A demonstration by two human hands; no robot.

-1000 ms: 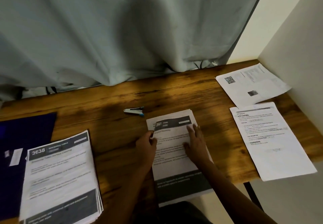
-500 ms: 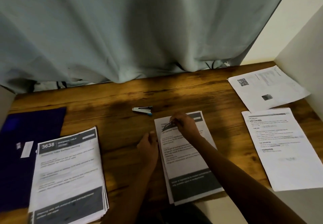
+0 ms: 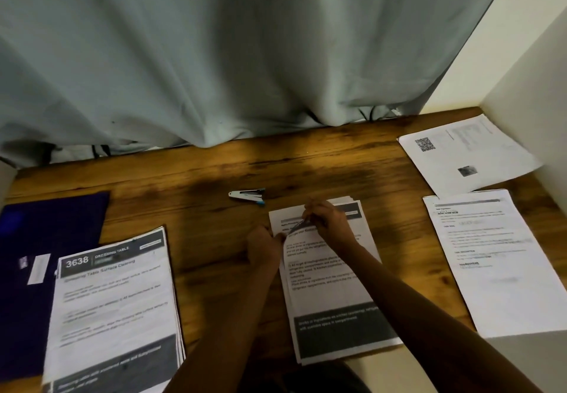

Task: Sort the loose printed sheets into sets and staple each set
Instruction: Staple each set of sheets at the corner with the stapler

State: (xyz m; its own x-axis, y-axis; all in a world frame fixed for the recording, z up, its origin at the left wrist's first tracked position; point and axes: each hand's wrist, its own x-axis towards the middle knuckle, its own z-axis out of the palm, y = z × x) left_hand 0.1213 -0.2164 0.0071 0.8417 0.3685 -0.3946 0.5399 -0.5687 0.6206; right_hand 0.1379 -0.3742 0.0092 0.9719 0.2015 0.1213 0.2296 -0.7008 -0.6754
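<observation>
A: Where did we stand with the sorting? We saw a small set of sheets (image 3: pixel 331 285) in the lower middle of the frame, its bottom edge hanging over the near edge of the table (image 3: pixel 199 208)

B: Both hands were on it. The left hand (image 3: pixel 264 247) was curled closed against the set's left edge, seemingly pinning it. The right hand (image 3: pixel 329 224) had its fingers pinched together on the top sheet's upper corner, which was lifted and curled back

A: So stapled or not? We could not tell from the blur whether a staple sat in that corner

B: We judged not, since the stapler (image 3: pixel 248 195) lay untouched just above the set, near the middle of the frame, apart from both hands

A: And the remainder?

B: A thick stack headed 3638 (image 3: pixel 113 306) lay at the lower left, partly over a dark blue folder (image 3: pixel 46 239). At the right a text sheet (image 3: pixel 497 263) lay flat, with a QR-code sheet (image 3: pixel 466 153) above it at the upper right

A: We reckoned the piles were roughly separated but the stapling was mostly ahead of us, with the middle set being checked first
</observation>
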